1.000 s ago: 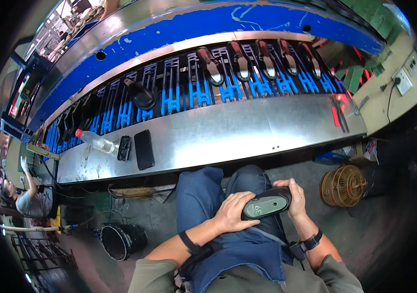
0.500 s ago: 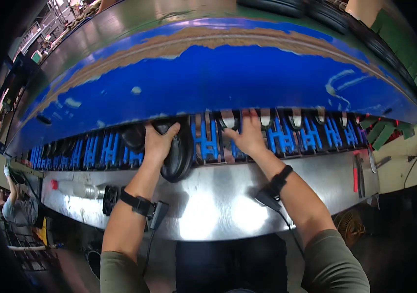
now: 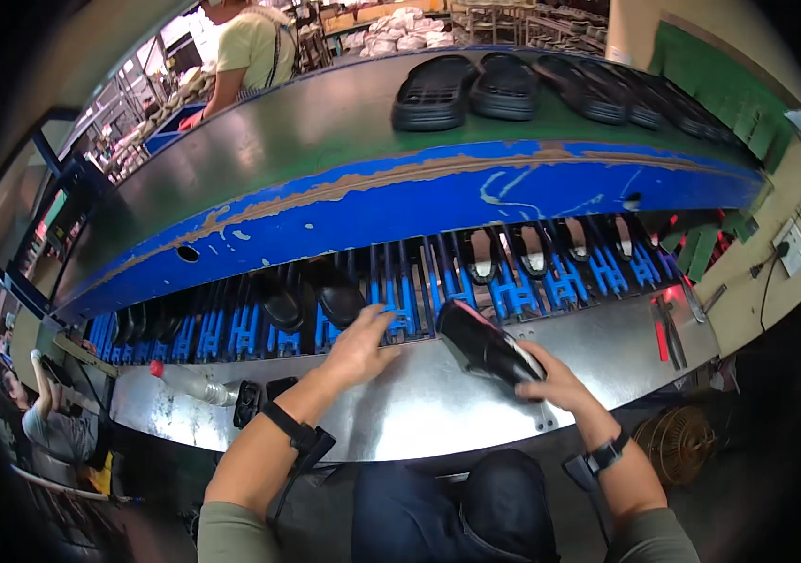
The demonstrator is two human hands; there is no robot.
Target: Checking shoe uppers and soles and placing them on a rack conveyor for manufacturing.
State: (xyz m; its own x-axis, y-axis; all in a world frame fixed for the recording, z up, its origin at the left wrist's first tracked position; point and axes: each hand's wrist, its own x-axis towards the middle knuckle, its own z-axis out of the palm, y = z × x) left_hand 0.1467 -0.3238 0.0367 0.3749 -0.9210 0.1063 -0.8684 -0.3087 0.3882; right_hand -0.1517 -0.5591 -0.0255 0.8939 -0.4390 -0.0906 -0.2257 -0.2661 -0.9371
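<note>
A black shoe [image 3: 481,349] is tilted over the metal ledge, its heel end gripped by my right hand [image 3: 555,383]. Over the ledge's inner edge, my left hand [image 3: 360,349] has its fingers apart and nothing in it. Just beyond those fingers, a dark shoe [image 3: 338,298] rests toe-down on the blue slatted rack [image 3: 400,298]. To its left another dark shoe [image 3: 280,305] sits on the same rack. Pale-lined shoes [image 3: 532,251] stand in a row farther right, partly under the blue panel.
Several black soles [image 3: 503,86] lie on the green belt [image 3: 306,117] above the blue panel [image 3: 344,205]. On the metal ledge [image 3: 410,408] are a clear bottle [image 3: 196,385] at left and red-handled pliers [image 3: 667,333] at right. A person [image 3: 255,52] stands beyond the belt.
My right hand has come back from the rack and now holds a black shoe over the ledge. My left hand has let go of the dark shoe. The view has tipped up, showing the belt.
</note>
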